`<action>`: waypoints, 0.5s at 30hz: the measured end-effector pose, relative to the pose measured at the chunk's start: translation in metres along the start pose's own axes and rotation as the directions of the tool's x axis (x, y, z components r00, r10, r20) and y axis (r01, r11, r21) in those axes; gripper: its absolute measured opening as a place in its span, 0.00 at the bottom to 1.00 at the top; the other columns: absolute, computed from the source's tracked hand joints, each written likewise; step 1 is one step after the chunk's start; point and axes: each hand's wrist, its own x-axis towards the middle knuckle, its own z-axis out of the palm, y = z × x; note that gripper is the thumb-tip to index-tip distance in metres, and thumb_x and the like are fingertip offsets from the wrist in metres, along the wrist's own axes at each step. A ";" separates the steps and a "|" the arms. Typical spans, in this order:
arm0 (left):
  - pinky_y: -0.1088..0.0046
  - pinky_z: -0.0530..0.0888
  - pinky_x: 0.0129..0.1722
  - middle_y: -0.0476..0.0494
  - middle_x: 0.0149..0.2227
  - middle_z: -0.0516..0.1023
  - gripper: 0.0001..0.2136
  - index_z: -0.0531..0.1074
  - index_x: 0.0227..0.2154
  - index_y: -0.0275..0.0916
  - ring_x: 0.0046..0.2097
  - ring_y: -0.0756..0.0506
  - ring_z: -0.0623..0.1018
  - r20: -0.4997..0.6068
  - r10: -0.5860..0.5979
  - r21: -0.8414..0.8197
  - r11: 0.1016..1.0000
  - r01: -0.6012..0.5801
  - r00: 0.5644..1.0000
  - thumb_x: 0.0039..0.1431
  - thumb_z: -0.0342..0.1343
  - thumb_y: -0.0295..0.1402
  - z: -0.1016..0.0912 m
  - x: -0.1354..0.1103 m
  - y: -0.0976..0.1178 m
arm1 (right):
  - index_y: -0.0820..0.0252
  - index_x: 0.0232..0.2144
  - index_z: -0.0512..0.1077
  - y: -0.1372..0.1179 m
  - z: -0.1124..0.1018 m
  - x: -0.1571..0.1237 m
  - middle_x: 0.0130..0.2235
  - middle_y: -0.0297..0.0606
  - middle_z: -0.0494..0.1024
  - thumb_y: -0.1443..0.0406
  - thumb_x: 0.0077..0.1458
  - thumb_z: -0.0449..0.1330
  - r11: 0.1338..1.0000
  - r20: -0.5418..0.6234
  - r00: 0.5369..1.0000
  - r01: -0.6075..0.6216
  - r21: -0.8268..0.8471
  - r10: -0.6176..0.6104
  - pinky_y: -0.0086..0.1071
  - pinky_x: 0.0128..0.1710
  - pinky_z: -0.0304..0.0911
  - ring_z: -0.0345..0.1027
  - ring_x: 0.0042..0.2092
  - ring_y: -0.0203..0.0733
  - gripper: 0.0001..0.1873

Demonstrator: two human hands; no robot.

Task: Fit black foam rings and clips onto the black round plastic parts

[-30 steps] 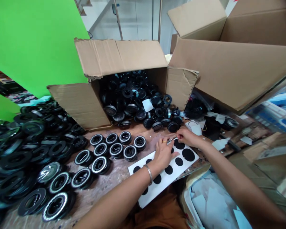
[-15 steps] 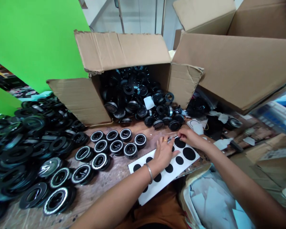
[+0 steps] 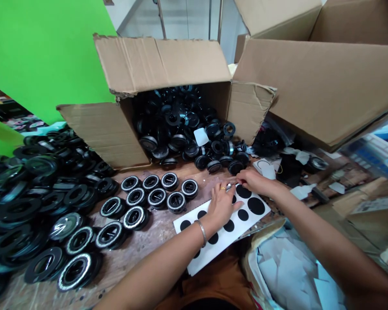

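Observation:
A white sheet of round black stickers (image 3: 218, 249) lies at a slant on the table in front of me. My left hand (image 3: 220, 206) rests flat on it with the fingers stretched toward its far edge; a ring and a bangle are on this hand and wrist. Close to those fingertips, at the sheet's far right corner, my right hand (image 3: 251, 180) has thumb and fingers pinched together. What sits in the pinch is hidden. Left of the sheet stand several round black parts (image 3: 157, 199) with light, speckled rings on top.
A large pile of black round parts (image 3: 40, 165) covers the table's left side. Behind, a cardboard box (image 3: 168, 62) on its side spills black parts. Another carton (image 3: 317, 86) stands at the right. A bag of paper scraps (image 3: 287, 267) is beside my lap.
My right hand has shifted slightly left along the sheet's far edge, its fingers now nearer my left fingertips. My left hand and the sheet stay in place. The view has tilted a little.

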 end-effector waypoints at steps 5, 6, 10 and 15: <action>0.54 0.65 0.53 0.39 0.57 0.61 0.26 0.65 0.55 0.42 0.56 0.35 0.61 0.005 -0.012 0.015 1.000 0.012 1.000 0.55 0.59 0.45 0.002 0.001 0.000 | 0.61 0.23 0.69 -0.009 -0.002 -0.006 0.27 0.38 0.72 0.77 0.44 0.53 0.999 -0.020 0.999 0.028 -0.030 -0.028 0.29 0.33 0.56 0.64 0.31 0.40 0.10; 0.54 0.65 0.53 0.38 0.57 0.61 0.26 0.65 0.55 0.42 0.56 0.35 0.61 0.003 -0.013 0.022 1.000 0.013 1.000 0.55 0.59 0.45 0.002 0.001 0.000 | 0.61 0.25 0.70 -0.011 -0.001 -0.009 0.29 0.39 0.73 0.77 0.44 0.53 0.999 -0.031 0.999 0.031 -0.032 -0.032 0.29 0.33 0.57 0.65 0.32 0.40 0.10; 0.54 0.65 0.52 0.37 0.57 0.61 0.26 0.66 0.55 0.41 0.56 0.34 0.61 0.007 -0.024 0.055 0.998 0.023 1.000 0.54 0.60 0.44 0.003 0.002 0.001 | 0.60 0.32 0.71 -0.015 0.007 -0.025 0.35 0.42 0.73 0.75 0.51 0.50 0.997 -0.106 0.992 0.067 -0.048 -0.072 0.32 0.38 0.61 0.67 0.38 0.43 0.12; 0.54 0.66 0.52 0.38 0.58 0.61 0.27 0.66 0.54 0.42 0.56 0.34 0.61 0.008 -0.030 0.076 0.997 0.029 1.000 0.53 0.60 0.45 0.002 0.002 0.002 | 0.58 0.32 0.70 -0.012 0.020 -0.056 0.36 0.41 0.69 0.71 0.59 0.48 0.987 -0.228 0.963 0.125 -0.100 -0.145 0.34 0.36 0.63 0.65 0.38 0.43 0.11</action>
